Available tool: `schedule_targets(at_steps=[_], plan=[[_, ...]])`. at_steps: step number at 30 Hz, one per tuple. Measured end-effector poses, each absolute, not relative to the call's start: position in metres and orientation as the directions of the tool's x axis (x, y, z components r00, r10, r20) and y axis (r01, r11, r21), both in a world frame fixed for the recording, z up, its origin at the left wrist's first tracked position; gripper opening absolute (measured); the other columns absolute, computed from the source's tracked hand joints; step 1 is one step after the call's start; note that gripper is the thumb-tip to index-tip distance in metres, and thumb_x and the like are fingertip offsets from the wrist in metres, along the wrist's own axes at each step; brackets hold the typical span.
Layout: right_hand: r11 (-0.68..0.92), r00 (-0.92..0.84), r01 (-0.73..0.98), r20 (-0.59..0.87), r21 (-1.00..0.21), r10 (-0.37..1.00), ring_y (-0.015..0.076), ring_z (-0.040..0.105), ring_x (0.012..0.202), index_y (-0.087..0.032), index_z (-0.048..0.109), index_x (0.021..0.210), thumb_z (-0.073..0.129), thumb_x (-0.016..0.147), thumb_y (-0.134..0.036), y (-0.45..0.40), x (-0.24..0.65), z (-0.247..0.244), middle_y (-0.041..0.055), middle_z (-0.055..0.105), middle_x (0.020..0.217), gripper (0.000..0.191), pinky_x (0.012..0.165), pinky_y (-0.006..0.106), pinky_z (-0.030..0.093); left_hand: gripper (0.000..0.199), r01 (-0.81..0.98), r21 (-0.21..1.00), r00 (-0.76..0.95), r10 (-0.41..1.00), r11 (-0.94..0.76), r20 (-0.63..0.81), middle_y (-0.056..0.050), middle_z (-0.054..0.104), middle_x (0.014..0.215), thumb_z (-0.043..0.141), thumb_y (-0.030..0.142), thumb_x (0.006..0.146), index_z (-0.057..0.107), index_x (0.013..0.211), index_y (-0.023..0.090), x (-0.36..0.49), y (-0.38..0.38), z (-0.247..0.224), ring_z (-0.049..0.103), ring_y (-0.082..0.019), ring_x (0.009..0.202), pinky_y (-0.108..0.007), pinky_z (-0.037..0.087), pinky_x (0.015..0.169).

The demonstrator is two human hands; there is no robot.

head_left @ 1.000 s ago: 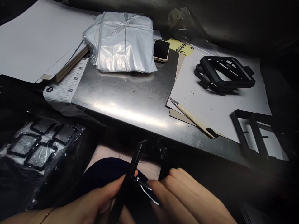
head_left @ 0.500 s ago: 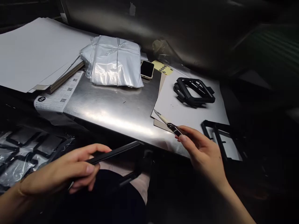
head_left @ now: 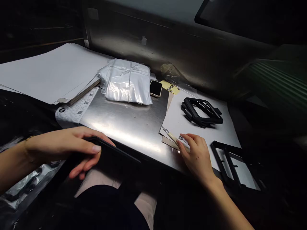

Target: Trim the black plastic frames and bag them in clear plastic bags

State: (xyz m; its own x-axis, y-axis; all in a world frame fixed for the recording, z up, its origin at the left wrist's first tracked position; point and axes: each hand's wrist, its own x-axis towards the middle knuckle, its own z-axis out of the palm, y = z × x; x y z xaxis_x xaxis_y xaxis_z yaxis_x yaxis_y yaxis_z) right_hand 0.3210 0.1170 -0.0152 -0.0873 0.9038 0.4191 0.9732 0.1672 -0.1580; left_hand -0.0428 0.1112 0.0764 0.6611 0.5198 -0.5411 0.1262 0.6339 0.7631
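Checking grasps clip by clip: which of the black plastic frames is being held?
The slim frame seen edge-on, gripped by the left hand; others, such as the frame stack and the frame at right, lie unheld.

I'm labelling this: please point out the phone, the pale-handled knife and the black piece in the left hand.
Phone (head_left: 156, 88): head view, screen.
Pale-handled knife (head_left: 172, 137): head view, handle near the blade.
Black piece (head_left: 120, 151): head view, long side.

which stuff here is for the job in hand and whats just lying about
Seemingly the job:
black frame in the left hand
shiny object at the right hand
loose black frames

Just lying about, probably:
phone
yellow sticker sheet
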Motion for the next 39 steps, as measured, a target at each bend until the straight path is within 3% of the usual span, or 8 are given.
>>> schedule_targets(at_steps=[8, 11, 16, 21, 26, 29, 33, 39], plan=[[0.183, -0.127, 0.969, 0.294, -0.168, 0.947, 0.0190, 0.051, 0.079, -0.014, 0.052, 0.091, 0.040, 0.083, -0.024, 0.118, 0.310, -0.017, 0.0083, 0.053, 0.088, 0.019, 0.067, 0.037, 0.042, 0.015, 0.166, 0.550, 0.744, 0.263, 0.818, -0.615, 0.006, 0.043, 0.048, 0.055, 0.020, 0.070, 0.056, 0.078, 0.008, 0.003, 0.109, 0.009, 0.041, -0.004, 0.031, -0.016, 0.044, 0.029], [0.123, -0.056, 0.957, 0.248, -0.262, 0.967, 0.0229, 0.054, 0.074, -0.015, 0.047, 0.091, 0.032, 0.084, -0.023, 0.106, 0.294, -0.005, 0.0118, 0.055, 0.084, 0.019, 0.064, 0.040, 0.041, 0.010, 0.145, 0.580, 0.725, 0.313, 0.801, -0.614, 0.003, 0.053, 0.055, 0.055, 0.014, 0.067, 0.047, 0.072, 0.014, 0.008, 0.095, 0.000, 0.052, -0.007, 0.043, -0.016, 0.048, 0.036], [0.181, -0.198, 0.839, 0.022, -0.514, 0.980, 0.0111, 0.052, 0.051, -0.023, 0.043, 0.088, 0.030, 0.088, -0.030, 0.068, 0.257, 0.024, -0.0031, 0.054, 0.062, 0.014, 0.048, 0.024, 0.042, 0.020, 0.177, 0.636, 0.707, 0.352, 0.751, -0.613, -0.002, 0.062, 0.076, 0.047, 0.006, 0.063, 0.043, 0.079, 0.016, 0.001, 0.084, 0.006, 0.059, -0.011, 0.050, -0.018, 0.048, 0.036], [0.090, -0.326, 0.709, -0.212, -0.699, 0.921, 0.0118, 0.054, 0.074, -0.025, 0.046, 0.093, 0.036, 0.088, -0.036, 0.047, 0.231, 0.032, -0.0026, 0.057, 0.084, 0.016, 0.065, 0.025, 0.041, 0.011, 0.245, 0.645, 0.677, 0.348, 0.724, -0.648, 0.006, 0.050, 0.049, 0.051, 0.013, 0.066, 0.041, 0.068, 0.017, 0.011, 0.082, 0.006, 0.038, -0.002, 0.027, -0.011, 0.029, 0.024], [-0.089, -0.392, 0.625, -0.411, -0.775, 0.823, 0.0094, 0.040, 0.059, -0.022, 0.045, 0.079, 0.044, 0.083, -0.039, 0.042, 0.219, 0.017, -0.0055, 0.044, 0.065, 0.017, 0.054, 0.023, 0.033, 0.013, 0.285, 0.677, 0.689, 0.345, 0.679, -0.637, 0.011, 0.040, 0.042, 0.052, 0.015, 0.068, 0.041, 0.076, 0.018, 0.021, 0.084, 0.006, 0.033, -0.002, 0.029, -0.011, 0.027, 0.028], [-0.113, -0.373, 0.611, -0.410, -0.784, 0.832, 0.0090, 0.037, 0.058, -0.021, 0.044, 0.076, 0.046, 0.082, -0.039, 0.038, 0.220, 0.009, -0.0060, 0.041, 0.063, 0.018, 0.053, 0.022, 0.033, 0.016, 0.320, 0.693, 0.698, 0.334, 0.646, -0.633, 0.007, 0.050, 0.054, 0.053, 0.020, 0.072, 0.041, 0.082, 0.017, 0.019, 0.085, 0.012, 0.043, -0.003, 0.036, -0.012, 0.034, 0.035], [-0.109, -0.342, 0.627, -0.399, -0.771, 0.851, 0.0090, 0.043, 0.061, -0.022, 0.046, 0.077, 0.044, 0.084, -0.036, 0.033, 0.229, 0.014, -0.0056, 0.047, 0.067, 0.016, 0.055, 0.021, 0.034, 0.016, 0.388, 0.686, 0.688, 0.301, 0.616, -0.660, 0.008, 0.046, 0.057, 0.035, 0.025, 0.083, 0.041, 0.097, 0.018, 0.015, 0.080, 0.020, 0.033, 0.000, 0.031, -0.011, 0.022, 0.031], [0.446, -0.456, 0.676, 0.143, -0.586, 0.878, 0.0076, 0.050, 0.058, -0.019, 0.050, 0.101, 0.044, 0.084, -0.013, 0.026, 0.250, 0.025, -0.0022, 0.053, 0.069, 0.018, 0.053, 0.019, 0.040, 0.015, 0.436, 0.594, 0.719, 0.136, 0.675, -0.682, 0.010, 0.040, 0.054, 0.035, 0.023, 0.085, 0.040, 0.098, 0.019, 0.017, 0.065, 0.015, 0.027, 0.000, 0.031, -0.011, 0.022, 0.029]])
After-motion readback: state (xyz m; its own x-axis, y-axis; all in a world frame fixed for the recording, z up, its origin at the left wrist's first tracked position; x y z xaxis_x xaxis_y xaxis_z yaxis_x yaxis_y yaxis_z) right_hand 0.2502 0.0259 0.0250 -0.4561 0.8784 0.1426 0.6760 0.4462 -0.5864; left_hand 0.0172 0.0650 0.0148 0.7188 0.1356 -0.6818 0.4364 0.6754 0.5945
